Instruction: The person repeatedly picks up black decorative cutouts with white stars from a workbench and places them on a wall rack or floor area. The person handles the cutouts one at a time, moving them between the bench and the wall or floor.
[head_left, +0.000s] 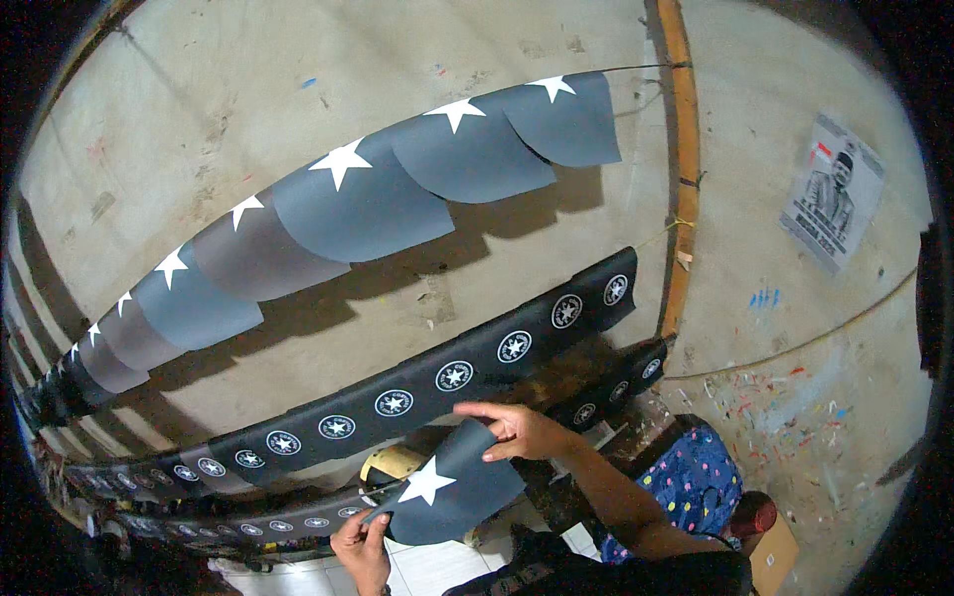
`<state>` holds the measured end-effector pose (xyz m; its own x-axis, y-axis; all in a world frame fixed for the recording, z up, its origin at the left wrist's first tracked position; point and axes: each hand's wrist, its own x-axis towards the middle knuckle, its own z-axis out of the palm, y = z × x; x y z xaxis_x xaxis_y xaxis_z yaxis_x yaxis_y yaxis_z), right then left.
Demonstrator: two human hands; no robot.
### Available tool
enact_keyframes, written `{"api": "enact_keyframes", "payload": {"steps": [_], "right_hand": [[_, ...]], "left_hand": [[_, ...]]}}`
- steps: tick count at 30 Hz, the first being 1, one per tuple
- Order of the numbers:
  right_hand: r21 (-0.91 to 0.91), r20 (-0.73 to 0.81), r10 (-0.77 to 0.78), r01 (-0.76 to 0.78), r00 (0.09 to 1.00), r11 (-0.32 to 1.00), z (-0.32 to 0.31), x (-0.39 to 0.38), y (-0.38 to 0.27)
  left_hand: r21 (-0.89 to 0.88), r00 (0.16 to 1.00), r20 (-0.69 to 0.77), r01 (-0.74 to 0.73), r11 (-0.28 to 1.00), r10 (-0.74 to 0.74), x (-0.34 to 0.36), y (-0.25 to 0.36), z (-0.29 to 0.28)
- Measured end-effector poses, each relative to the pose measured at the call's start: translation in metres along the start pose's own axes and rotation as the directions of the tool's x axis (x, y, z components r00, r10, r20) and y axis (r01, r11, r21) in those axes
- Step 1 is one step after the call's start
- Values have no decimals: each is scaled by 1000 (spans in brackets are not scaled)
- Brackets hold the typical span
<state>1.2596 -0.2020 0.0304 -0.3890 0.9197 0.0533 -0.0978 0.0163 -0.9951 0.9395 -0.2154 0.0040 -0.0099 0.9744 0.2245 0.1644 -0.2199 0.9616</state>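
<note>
A dark grey, flexible sheet piece [477, 496] with a white star printed on it is spread between my two hands at the lower middle. My left hand [363, 554] pinches its lower left corner between thumb and fingers. At the upper right edge, my right hand [525, 435] grips the sheet, thumb below and index finger stretched out to the left. The sheet bows a little between them. Just behind it runs a hanging row of black pieces [422, 382] printed with round white star emblems.
Higher up, overlapping grey star pieces [368, 214] hang along a line tied to a wooden post [678, 169]. A lower row of emblem pieces [601, 392] hangs behind my right forearm. A blue patterned cloth [696, 472], a cardboard box [777, 556] and a wall poster [833, 194] are at right.
</note>
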Motion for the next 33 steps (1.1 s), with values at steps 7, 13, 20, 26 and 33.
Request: {"api": "enact_keyframes", "payload": {"steps": [7,13,20,26,33], "right_hand": [[-496,-219,17,-126,976,859,17,-37,20],[-734,-548,-259,-308,795,605,-53,-95,-91],[-704,-608,-742,241,281,668,-205,-129,-306],[-764,-410,-807,324,425,559,-365,-103,-390],[-631,-468,-671,315,576,709,-450,-69,-362]], "left_hand": [[210,949,308,8,978,-74,-12,-10,-25],[40,944,327,29,999,-41,-10,-15,1],[98,905,424,-5,995,-37,10,4,62],[125,930,365,0,992,-47,28,6,112],[264,934,310,94,960,-176,35,30,133]]}}
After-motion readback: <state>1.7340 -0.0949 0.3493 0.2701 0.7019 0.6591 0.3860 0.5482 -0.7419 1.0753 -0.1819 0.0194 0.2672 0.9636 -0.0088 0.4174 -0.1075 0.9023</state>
